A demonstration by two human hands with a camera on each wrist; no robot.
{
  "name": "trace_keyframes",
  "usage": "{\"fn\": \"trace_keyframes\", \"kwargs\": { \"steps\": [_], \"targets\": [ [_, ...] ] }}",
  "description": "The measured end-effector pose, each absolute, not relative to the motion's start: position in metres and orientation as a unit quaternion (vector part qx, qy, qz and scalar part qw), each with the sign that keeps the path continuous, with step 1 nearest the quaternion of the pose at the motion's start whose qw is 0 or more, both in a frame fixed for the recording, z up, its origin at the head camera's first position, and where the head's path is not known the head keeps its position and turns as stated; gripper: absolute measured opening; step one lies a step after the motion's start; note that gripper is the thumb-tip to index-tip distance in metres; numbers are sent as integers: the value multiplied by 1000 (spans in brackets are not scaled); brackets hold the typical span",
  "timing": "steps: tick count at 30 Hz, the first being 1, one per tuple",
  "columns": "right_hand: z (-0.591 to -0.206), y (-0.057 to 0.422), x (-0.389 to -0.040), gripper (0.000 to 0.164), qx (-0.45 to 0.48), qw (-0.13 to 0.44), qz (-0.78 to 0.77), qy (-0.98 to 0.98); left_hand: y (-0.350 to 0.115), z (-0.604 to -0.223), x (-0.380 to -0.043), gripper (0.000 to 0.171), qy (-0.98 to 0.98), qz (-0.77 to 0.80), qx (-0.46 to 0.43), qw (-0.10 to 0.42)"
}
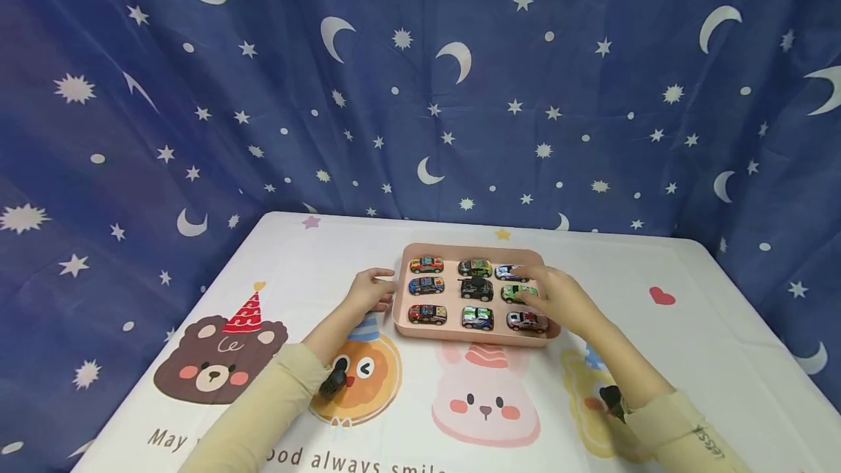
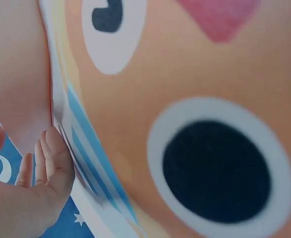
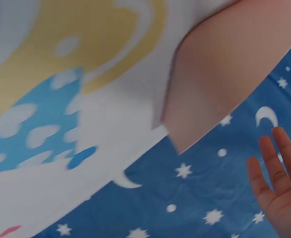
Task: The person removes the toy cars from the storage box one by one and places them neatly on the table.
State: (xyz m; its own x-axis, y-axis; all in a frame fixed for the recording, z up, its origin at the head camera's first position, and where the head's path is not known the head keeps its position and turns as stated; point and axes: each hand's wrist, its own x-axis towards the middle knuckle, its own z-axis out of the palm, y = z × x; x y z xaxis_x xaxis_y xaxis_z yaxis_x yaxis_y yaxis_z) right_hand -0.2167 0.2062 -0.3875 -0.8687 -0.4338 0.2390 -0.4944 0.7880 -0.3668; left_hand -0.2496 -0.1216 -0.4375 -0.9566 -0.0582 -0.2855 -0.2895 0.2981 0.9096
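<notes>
A shallow pink tray (image 1: pixel 469 336) holds several toy cars set out in rows. My left hand (image 1: pixel 368 290) is at the tray's left wall, fingers loosely extended and holding nothing; the left wrist view shows its fingertips right by the wall. Over the tray's right side reaches my right hand (image 1: pixel 565 299), its fingers spread above a white-and-blue car (image 1: pixel 508 273) and a green car (image 1: pixel 517 293), partly covering both. Straight fingers (image 3: pixel 279 163) with nothing between them appear in the right wrist view. A silver-and-red car (image 1: pixel 527 322) lies just in front of that hand.
In the tray's middle row sits a black car (image 1: pixel 476 288), with a blue car (image 1: pixel 426 285) to its left. A white cloth (image 1: pixel 716 371) with cartoon animals covers the table. Behind it hangs a blue curtain (image 1: pixel 368 130) with moons and stars.
</notes>
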Motion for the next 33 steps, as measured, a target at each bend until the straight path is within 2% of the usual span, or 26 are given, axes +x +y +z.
{"fn": "trace_keyframes", "kwargs": {
  "steps": [13, 20, 27, 33],
  "targets": [
    [-383, 177, -226, 36, 294, 83, 204, -930, -113, -442, -251, 35, 801, 582, -121, 77],
    [-372, 160, -234, 36, 335, 97, 176, -921, -116, -437, -256, 34, 767, 620, -134, 99],
    [-365, 143, -236, 33, 338, 49, 148, -928, -118, -433, -257, 34, 765, 615, -147, 123],
    [-364, 138, -245, 30, 343, 23, 151, -927, -114, -427, -255, 34, 769, 612, -147, 110]
  ]
}}
